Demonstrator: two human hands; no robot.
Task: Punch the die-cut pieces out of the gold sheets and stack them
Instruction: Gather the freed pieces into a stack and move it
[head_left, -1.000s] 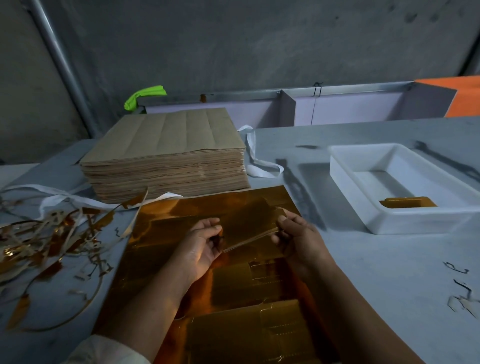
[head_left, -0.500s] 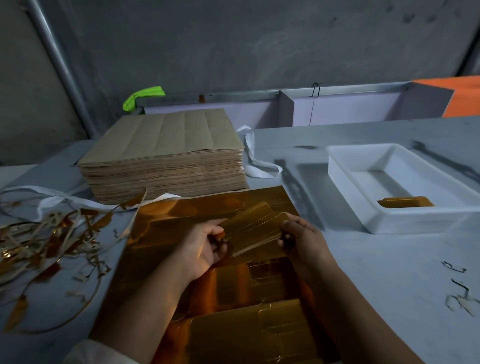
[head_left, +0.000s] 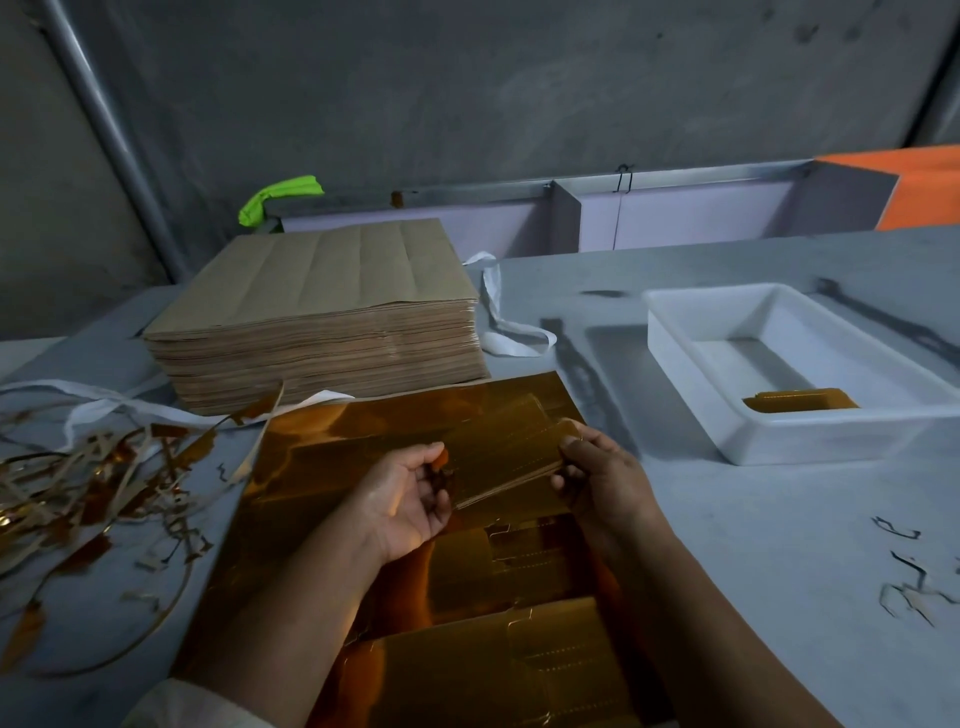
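On the tabletop, the gold sheet lies under both hands, with the tray off to the right. The punched pieces are held above the sheet, long axis running hand to hand. The fingers of the left hand pinch one end, and those of the right hand clamp the other, nearer the tray.

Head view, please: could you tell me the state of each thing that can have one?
Thin stack of gold die-cut pieces, punched out, held above the sheet.
Left hand, holds the stack's left end.
Right hand, pinches its right end.
Large gold foil sheet, lying flat, partly punched out.
White plastic tray, holds a few gold pieces.
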